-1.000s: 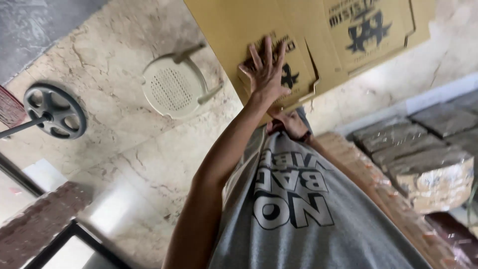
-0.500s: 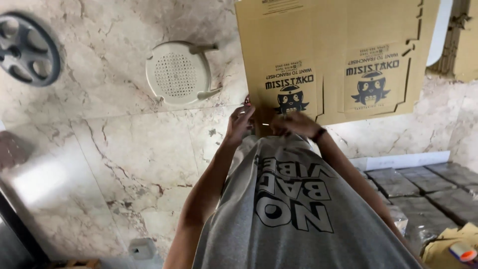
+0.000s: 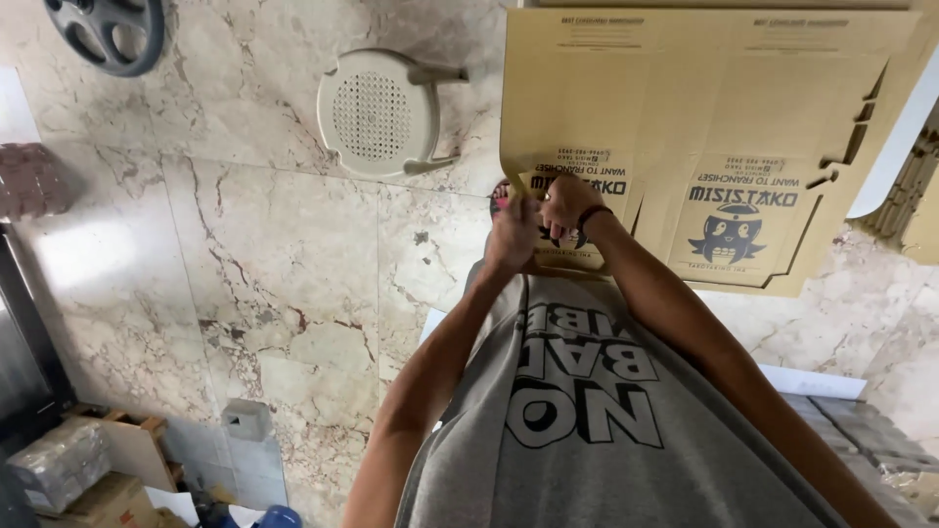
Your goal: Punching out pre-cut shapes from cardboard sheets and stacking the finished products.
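1. Grey printed shirt point(image 3: 587, 420): nearest the camera, it fills the lower centre of the view; both forearms reach out from it toward the cardboard.
2. Left hand point(image 3: 513, 233): closed around the lower left edge of the flat cardboard box blank point(image 3: 704, 117), fingers curled over the rim.
3. Right hand point(image 3: 567, 200): also pinching the same lower edge, just beside the left hand and touching it; a dark band point(image 3: 593, 213) circles the wrist.
4. Flat cardboard box blank: unfolded, tan, with die-cut flaps and two printed cartoon panels. It is held out in front of the body, above the floor, with most of its sheet extending away from the hands.
5. Marble floor point(image 3: 254, 254): pale, veined tiles lie below the hands and the blank.
6. Round plastic stool point(image 3: 380, 112): cream, with a perforated seat, it stands on the floor just left of the blank.
7. Dark wheel point(image 3: 103, 29): lies at the far upper left, well apart from the hands.
8. Risk, as a judgement: both hands grip one small stretch of edge, so the wide unsupported sheet could sag, crease off its scored lines or tear at a die-cut notch; a swinging corner could also strike the stool.
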